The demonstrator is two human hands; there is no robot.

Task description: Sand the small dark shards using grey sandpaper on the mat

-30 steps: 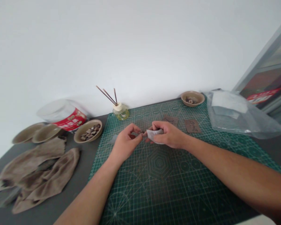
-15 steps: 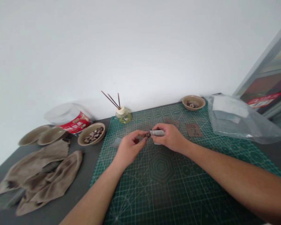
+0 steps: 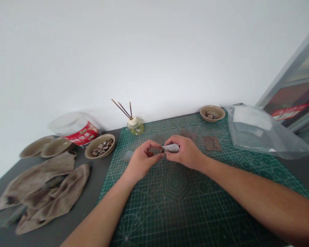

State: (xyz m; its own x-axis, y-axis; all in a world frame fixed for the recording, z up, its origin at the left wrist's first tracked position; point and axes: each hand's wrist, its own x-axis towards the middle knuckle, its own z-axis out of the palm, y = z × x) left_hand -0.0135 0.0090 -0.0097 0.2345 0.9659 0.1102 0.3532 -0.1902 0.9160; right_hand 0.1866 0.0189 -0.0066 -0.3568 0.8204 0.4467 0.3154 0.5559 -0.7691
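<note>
Over the middle of a green cutting mat (image 3: pixel 175 206), my right hand (image 3: pixel 184 152) grips a tight roll of white paper (image 3: pixel 171 148). A small dark piece shows at the roll's left end, too small to name. My left hand (image 3: pixel 144 159) meets that end, its fingertips pinching the roll and the dark piece. Behind the hands lie brown card tags (image 3: pixel 212 143) with handwriting, and a grey scrap (image 3: pixel 127 156) sits left of my left hand.
A bowl of brown pieces (image 3: pixel 100 145) and a smaller one (image 3: pixel 212 113) flank the mat's back. Further off are a reed diffuser (image 3: pixel 135 127), a red-labelled tub (image 3: pixel 77 128), shallow dishes (image 3: pixel 56 147), brown cloths (image 3: pixel 48 192) and a plastic bag (image 3: pixel 262 135).
The white sheet in my right hand has gone from a loose fold to a tight, narrow roll. My hands have drawn closer together, and the view has shifted slightly.
</note>
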